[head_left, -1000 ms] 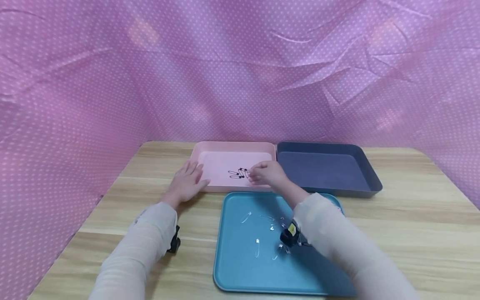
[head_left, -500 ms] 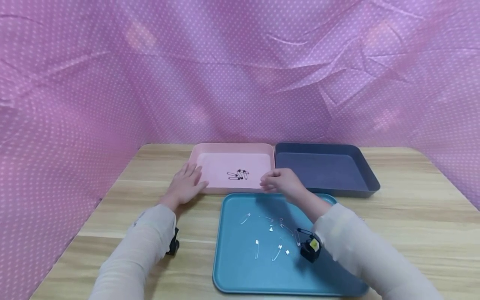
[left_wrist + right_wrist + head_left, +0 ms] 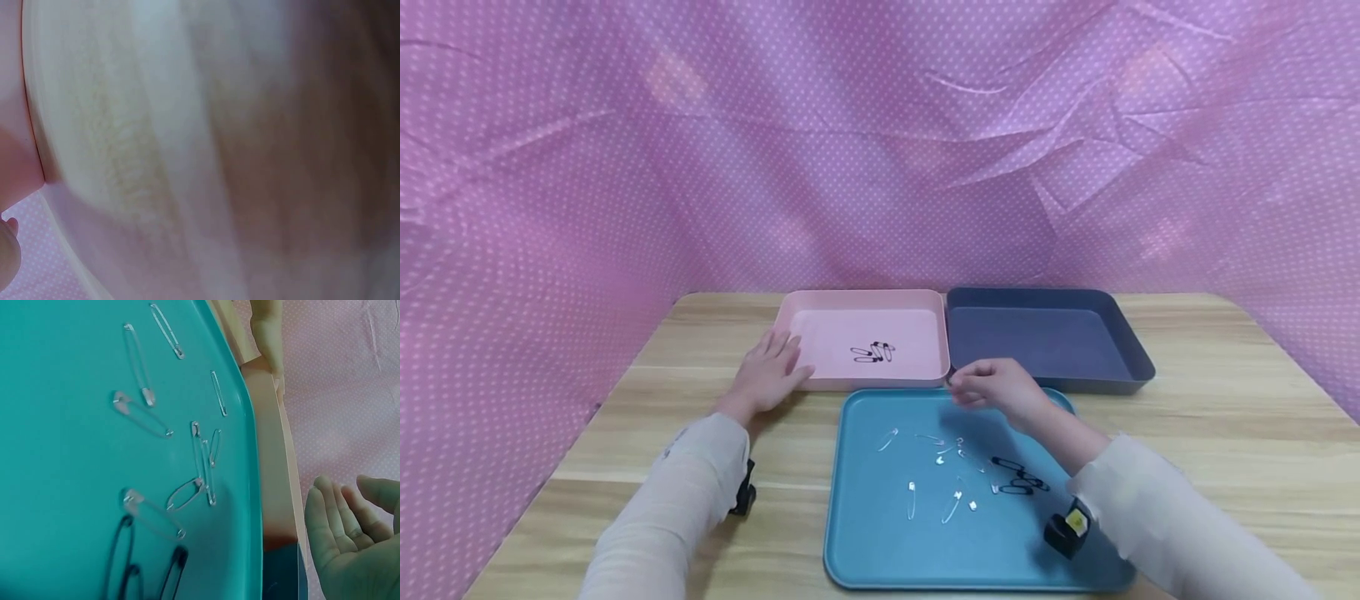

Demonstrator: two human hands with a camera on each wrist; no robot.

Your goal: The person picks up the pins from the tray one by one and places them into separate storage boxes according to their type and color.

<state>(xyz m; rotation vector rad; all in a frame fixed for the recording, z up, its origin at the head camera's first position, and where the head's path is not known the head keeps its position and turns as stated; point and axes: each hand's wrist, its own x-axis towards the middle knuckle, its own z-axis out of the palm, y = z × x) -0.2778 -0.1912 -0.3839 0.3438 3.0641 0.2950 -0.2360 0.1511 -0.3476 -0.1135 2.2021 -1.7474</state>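
My left hand (image 3: 765, 375), fingers spread, rests at the front left corner of the pink tray (image 3: 936, 333). Black safety pins (image 3: 872, 353) lie together inside that tray. Over the far edge of the teal tray (image 3: 880, 550) hovers my right hand (image 3: 1000, 387); in the right wrist view its fingers (image 3: 331, 519) are loosely bent with nothing between them. Silver safety pins (image 3: 912, 500) are scattered across the teal tray, several with white-looking heads. To their right lies a small cluster of black safety pins (image 3: 1017, 490), partly seen as dark pins (image 3: 175, 569) in the right wrist view.
A dark blue tray (image 3: 1045, 337) stands against the pink tray's right side. Both sit at the back of the wooden table (image 3: 1225, 417), behind the teal tray. A pink dotted cloth (image 3: 880, 167) hangs around the table. The left wrist view is mostly blurred.
My right hand has drawn back from over the pink tray, moving right and nearer to the teal tray. The black pins on the teal tray have come into view. The left hand stays put.
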